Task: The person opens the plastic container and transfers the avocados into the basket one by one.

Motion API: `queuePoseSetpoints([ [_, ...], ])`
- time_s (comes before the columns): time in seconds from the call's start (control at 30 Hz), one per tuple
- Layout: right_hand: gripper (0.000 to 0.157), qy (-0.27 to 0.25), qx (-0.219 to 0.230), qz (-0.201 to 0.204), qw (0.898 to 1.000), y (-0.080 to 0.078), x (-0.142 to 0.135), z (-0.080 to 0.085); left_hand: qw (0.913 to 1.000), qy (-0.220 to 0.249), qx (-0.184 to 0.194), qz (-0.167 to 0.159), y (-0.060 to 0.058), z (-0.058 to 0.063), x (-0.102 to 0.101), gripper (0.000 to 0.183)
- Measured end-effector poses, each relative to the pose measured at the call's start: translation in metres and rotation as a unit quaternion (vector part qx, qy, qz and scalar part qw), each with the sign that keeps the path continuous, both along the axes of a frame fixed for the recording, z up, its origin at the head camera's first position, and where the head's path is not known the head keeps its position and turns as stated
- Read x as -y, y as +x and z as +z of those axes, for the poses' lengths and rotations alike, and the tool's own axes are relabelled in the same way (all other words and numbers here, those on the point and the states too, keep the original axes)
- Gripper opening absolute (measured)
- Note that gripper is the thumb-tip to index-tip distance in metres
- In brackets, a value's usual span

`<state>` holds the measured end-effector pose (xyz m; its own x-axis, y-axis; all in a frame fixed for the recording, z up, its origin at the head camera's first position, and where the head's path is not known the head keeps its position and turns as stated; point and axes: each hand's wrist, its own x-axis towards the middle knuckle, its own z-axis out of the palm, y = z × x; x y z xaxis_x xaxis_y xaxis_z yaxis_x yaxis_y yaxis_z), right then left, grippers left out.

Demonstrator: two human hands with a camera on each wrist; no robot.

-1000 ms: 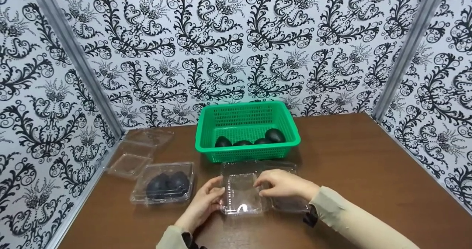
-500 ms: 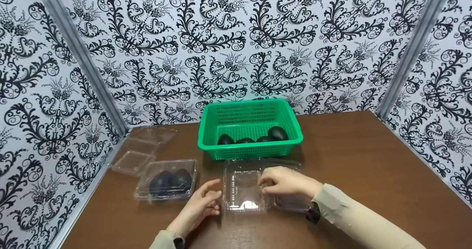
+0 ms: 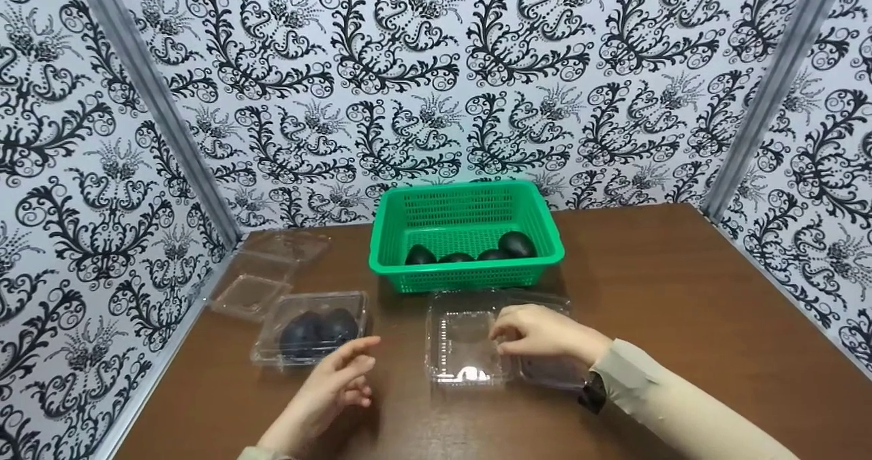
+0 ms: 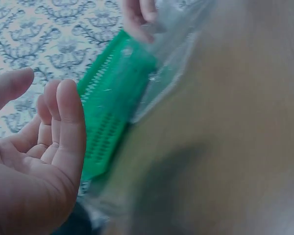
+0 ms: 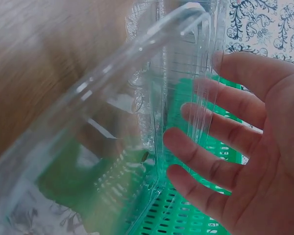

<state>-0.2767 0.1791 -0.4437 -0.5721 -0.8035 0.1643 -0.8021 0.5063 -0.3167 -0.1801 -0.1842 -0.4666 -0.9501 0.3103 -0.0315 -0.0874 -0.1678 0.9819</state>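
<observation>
A clear plastic clamshell container (image 3: 470,341) lies opened out on the table in front of the green basket. My right hand (image 3: 541,330) is over its middle fold, thumb and fingers pinching the plastic there. In the right wrist view the fingertips (image 5: 179,142) meet the clear wall, partly seen through it. My left hand (image 3: 334,381) is off to the left, apart from the container, holding nothing, its fingers loosely bent. Beyond it sits a closed clear clamshell (image 3: 272,344) with dark avocados (image 3: 300,334) inside.
The green basket (image 3: 470,269) at the back centre holds several dark avocados (image 3: 516,244). More clear clamshells (image 3: 248,295) lie opened at the back left of the brown table (image 3: 647,289). Patterned walls (image 3: 436,71) enclose the back and sides.
My left hand has let go of the clamshell's left edge and moved left, away from it. The clamshell has shifted slightly right along with my right hand.
</observation>
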Motion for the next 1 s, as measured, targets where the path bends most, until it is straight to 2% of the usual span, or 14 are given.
queuePoseSetpoints([
  [0.1, 0.021, -0.001, -0.010, 0.000, 1.000, 0.001, -0.003, 0.001, 0.9994, -0.017, -0.028, 0.010, 0.003, 0.014, 0.016, 0.049],
  [0.17, 0.021, -0.002, -0.018, -0.001, 1.000, 0.001, -0.006, 0.002, 0.9969, -0.049, -0.050, 0.036, 0.004, 0.024, 0.029, 0.046],
  [0.23, 0.021, -0.002, -0.022, -0.003, 1.000, 0.001, -0.008, 0.002, 0.9909, -0.083, -0.068, 0.081, 0.004, 0.033, 0.042, 0.044],
  [0.33, 0.020, -0.002, -0.024, -0.006, 1.000, 0.002, -0.011, 0.002, 0.9746, -0.130, -0.081, 0.164, 0.003, 0.043, 0.063, 0.040],
  [0.4, 0.020, 0.000, -0.025, -0.010, 1.000, 0.002, -0.013, 0.001, 0.9635, -0.147, -0.081, 0.209, 0.001, 0.044, 0.077, 0.039],
  [0.47, 0.020, 0.001, -0.025, -0.014, 1.000, 0.002, -0.015, 0.000, 0.9554, -0.157, -0.082, 0.236, 0.001, 0.043, 0.091, 0.037],
  [0.6, 0.019, 0.002, -0.021, -0.020, 1.000, 0.003, -0.019, 0.000, 0.9469, -0.158, -0.103, 0.261, -0.001, 0.034, 0.118, 0.030],
  [0.67, 0.019, 0.002, -0.020, -0.021, 1.000, 0.003, -0.021, 0.000, 0.9381, -0.177, -0.111, 0.277, -0.002, 0.029, 0.129, 0.028],
  [0.73, 0.019, 0.002, -0.018, -0.022, 1.000, 0.004, -0.024, 0.001, 0.9278, -0.210, -0.102, 0.291, -0.003, 0.024, 0.136, 0.029],
  [0.83, 0.019, 0.005, -0.019, -0.028, 0.999, 0.006, -0.028, 0.002, 0.9123, -0.272, -0.077, 0.296, -0.007, 0.019, 0.140, 0.043],
  [0.9, 0.018, 0.006, -0.019, -0.031, 0.999, 0.007, -0.031, 0.002, 0.9057, -0.298, -0.066, 0.294, -0.009, 0.016, 0.141, 0.054],
  [0.97, 0.018, 0.005, -0.021, -0.033, 0.999, 0.008, -0.034, 0.003, 0.9012, -0.316, -0.059, 0.290, -0.011, 0.013, 0.141, 0.059],
  [1.0, 0.017, 0.004, -0.023, -0.032, 0.999, 0.009, -0.035, 0.003, 0.9041, -0.313, -0.052, 0.286, -0.011, 0.012, 0.141, 0.061],
])
